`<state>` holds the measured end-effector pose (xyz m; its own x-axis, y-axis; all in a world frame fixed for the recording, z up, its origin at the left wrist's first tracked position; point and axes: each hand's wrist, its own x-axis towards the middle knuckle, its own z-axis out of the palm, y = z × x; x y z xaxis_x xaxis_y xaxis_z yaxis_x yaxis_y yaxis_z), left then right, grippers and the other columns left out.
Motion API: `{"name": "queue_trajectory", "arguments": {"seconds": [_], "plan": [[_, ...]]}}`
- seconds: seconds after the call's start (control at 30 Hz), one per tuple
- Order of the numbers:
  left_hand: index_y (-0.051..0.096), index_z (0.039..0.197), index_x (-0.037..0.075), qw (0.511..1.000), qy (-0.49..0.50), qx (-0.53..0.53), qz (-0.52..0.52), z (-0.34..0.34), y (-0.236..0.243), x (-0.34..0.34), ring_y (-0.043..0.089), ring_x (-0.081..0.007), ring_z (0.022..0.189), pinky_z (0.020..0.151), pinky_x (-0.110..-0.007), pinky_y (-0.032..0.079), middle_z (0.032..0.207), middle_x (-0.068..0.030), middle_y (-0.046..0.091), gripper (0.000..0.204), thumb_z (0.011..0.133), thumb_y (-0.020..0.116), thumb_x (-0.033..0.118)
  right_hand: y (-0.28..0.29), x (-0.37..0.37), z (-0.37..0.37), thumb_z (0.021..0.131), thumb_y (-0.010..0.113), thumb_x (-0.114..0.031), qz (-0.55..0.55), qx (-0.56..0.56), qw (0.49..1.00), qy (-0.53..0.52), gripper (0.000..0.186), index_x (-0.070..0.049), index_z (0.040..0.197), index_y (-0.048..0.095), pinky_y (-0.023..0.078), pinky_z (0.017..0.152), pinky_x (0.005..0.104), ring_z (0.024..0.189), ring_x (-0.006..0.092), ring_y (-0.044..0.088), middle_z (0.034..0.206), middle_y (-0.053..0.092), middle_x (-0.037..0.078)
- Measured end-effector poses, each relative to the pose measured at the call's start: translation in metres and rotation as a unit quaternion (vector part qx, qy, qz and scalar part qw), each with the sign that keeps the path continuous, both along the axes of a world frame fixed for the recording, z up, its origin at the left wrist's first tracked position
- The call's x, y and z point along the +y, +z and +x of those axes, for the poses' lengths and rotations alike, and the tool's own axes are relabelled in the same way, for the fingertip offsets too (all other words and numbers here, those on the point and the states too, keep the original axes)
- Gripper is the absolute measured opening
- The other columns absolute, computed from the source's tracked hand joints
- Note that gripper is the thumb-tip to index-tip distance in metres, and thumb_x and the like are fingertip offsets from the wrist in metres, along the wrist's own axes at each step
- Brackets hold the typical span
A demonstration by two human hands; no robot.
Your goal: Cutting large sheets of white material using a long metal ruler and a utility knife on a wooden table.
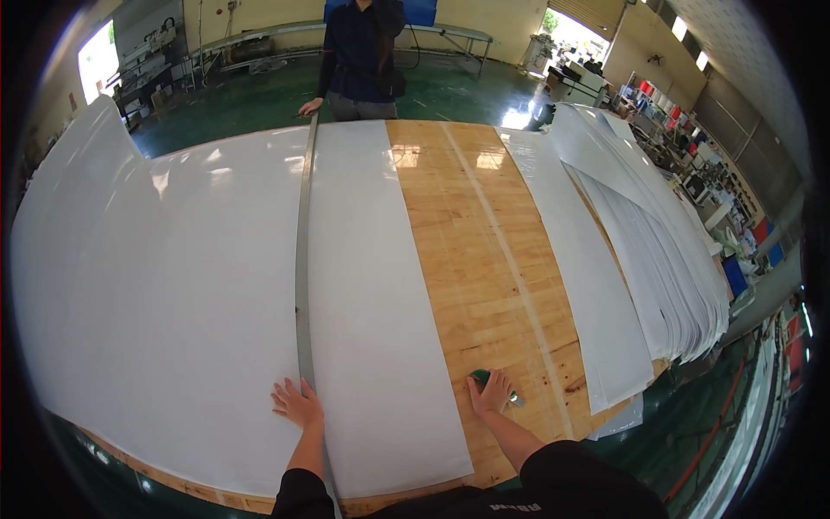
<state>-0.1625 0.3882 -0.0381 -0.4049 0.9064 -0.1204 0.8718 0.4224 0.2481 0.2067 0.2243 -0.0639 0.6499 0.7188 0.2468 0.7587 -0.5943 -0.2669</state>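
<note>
A long grey metal straightedge (303, 259) runs from the near edge to the far edge of a broad white sheet (181, 277). My left hand (298, 404) lies on its near part, fingers spread over the straightedge and the sheet to its left. To the right, my right hand (493, 394) is closed around a green tool (480, 376) with a pale metallic end; its exact kind is partly hidden by the fingers. That hand rests on the bare wooden tabletop (484, 294), right of the white sheet strip (372, 259).
Across the table stands another person (359, 60), one hand (309, 107) at the straightedge's far end. A stack of white sheets (657, 268) lies at the right, with large curled sheets (596, 130) behind it. The left sheet's far corner (104, 130) curls upward.
</note>
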Motion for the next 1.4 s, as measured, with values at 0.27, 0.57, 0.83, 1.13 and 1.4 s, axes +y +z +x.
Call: {"name": "queue_trajectory", "arguments": {"seconds": [0.27,0.57,0.83,1.13,1.4], "plan": [[0.040,0.138,0.010,1.000,0.010,0.006,-0.017,0.002,0.004,0.000,0.018,-0.0357,0.139,0.110,-0.058,0.015,0.149,-0.0149,0.025,0.056,0.098,0.028,0.048,0.002,-0.001,0.000,0.079,0.060,-0.054,0.008,0.002,1.000,-0.011,0.056,-0.007,0.107,0.049,0.032,0.088,0.0462,0.100,0.0327,0.046,0.103,0.052,0.014],[0.040,0.138,0.010,1.000,0.009,0.010,-0.014,0.001,0.003,0.000,0.020,-0.0364,0.138,0.110,-0.059,0.016,0.149,-0.0149,0.026,0.058,0.098,0.028,0.049,0.006,-0.001,0.000,0.078,0.061,-0.055,-0.010,0.016,1.000,-0.014,0.058,-0.007,0.108,0.049,0.032,0.088,0.0467,0.100,0.0330,0.046,0.105,0.052,0.014],[0.042,0.137,0.009,1.000,0.013,-0.006,-0.009,0.000,-0.003,0.000,0.020,-0.0376,0.138,0.110,-0.059,0.015,0.148,-0.0158,0.027,0.058,0.098,0.028,0.049,0.005,-0.002,0.001,0.078,0.060,-0.055,-0.033,0.044,0.998,-0.003,0.060,-0.006,0.111,0.047,0.031,0.092,0.0469,0.105,0.0333,0.044,0.109,0.051,0.015],[0.044,0.136,0.008,0.999,0.008,-0.031,0.016,-0.003,-0.007,-0.001,0.018,-0.0396,0.138,0.110,-0.059,0.011,0.147,-0.0186,0.027,0.058,0.097,0.031,0.049,-0.003,-0.002,0.002,0.079,0.061,-0.053,-0.028,0.025,0.999,-0.012,0.060,-0.005,0.112,0.046,0.030,0.094,0.0475,0.104,0.0338,0.044,0.107,0.050,0.016],[0.043,0.136,0.008,1.000,0.004,-0.024,0.017,-0.002,-0.007,-0.001,0.019,-0.0404,0.138,0.109,-0.060,0.012,0.148,-0.0181,0.026,0.058,0.097,0.031,0.049,-0.001,-0.002,0.002,0.078,0.061,-0.054,-0.022,0.023,0.999,-0.003,0.062,-0.005,0.112,0.046,0.031,0.091,0.0463,0.102,0.0337,0.045,0.106,0.051,0.015]]}}
